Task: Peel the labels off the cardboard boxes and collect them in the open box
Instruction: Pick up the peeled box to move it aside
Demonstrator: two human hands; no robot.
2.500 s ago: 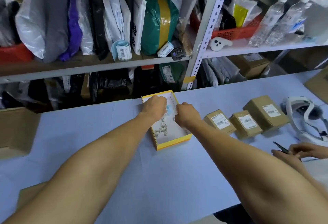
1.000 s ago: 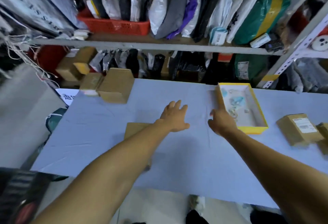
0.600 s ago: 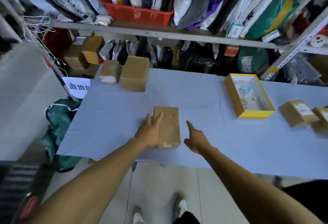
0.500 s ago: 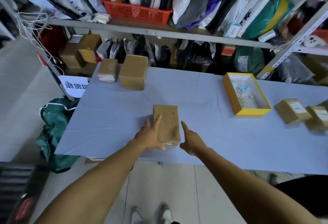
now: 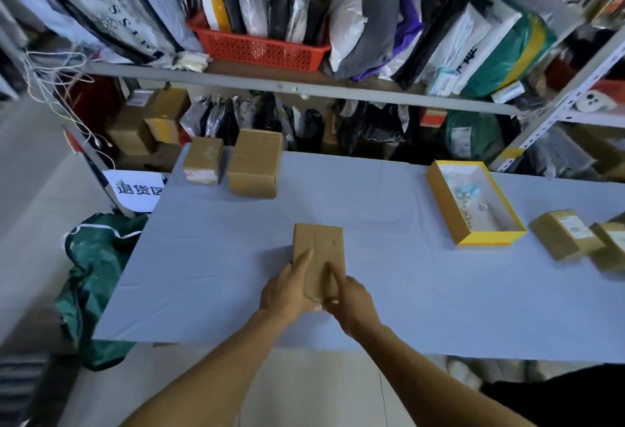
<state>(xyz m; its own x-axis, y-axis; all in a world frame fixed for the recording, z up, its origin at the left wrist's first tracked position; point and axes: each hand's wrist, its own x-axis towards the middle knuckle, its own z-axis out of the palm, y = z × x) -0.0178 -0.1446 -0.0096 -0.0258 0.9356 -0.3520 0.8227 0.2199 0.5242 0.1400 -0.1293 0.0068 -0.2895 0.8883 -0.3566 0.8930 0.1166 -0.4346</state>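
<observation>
Cardboard box point(image 5: 319, 250) lies flat near the front edge of the blue-covered table point(image 5: 209, 257), about midway along it, with both bare hands at its near end. The left hand point(image 5: 287, 291) presses on the near left part of the top, fingers spread flat, pinning it rather than gripping it. The right hand point(image 5: 351, 298) is curled at the near right corner, fingertips pinched at a pale scrap that is probably the label's edge, though it is too small to tell. To do this well, I would hold the box down firmly, lift one corner of the label first and pull low and slow so that it comes away whole. The yellow-rimmed open box point(image 5: 443, 203), with small bits already inside, waits toward the back right; two labelled boxes point(image 5: 563, 237) sit just beyond it at the right edge.
</observation>
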